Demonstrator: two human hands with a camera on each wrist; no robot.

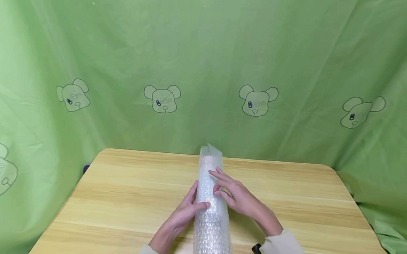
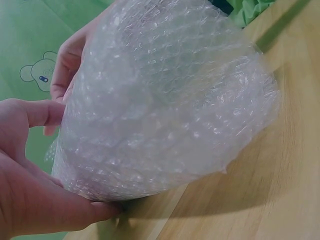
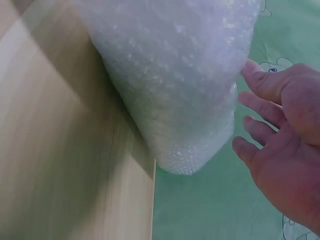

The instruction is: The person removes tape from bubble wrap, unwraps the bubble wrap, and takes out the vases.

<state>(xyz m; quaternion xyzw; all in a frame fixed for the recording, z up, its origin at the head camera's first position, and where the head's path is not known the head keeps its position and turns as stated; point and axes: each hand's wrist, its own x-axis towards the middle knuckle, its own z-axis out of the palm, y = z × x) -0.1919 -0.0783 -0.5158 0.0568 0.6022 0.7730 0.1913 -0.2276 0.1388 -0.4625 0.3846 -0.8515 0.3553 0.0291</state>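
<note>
A long bundle of clear bubble wrap point(image 1: 213, 226) stretches from the table's near side toward its back edge. Something pale shows faintly inside its far half; its kind is hidden by the wrap. My left hand point(image 1: 182, 214) holds the bundle from the left, thumb over the top and fingers along the side. On the right, my right hand point(image 1: 235, 194) touches the upper surface with fingers spread and the index bent toward the thumb. The right wrist view shows that thumb at the edge of the wrap point(image 3: 170, 90). Loose wrap bulges at the near end in the left wrist view.
The bundle lies over a light wood-grain table point(image 1: 132, 185). Green curtains point(image 1: 208, 56) with printed bear heads hang behind and at both sides. A black object point(image 1: 257, 251) sits by the right sleeve. A small dark thing point(image 1: 86, 168) peeks out beyond the table's left edge.
</note>
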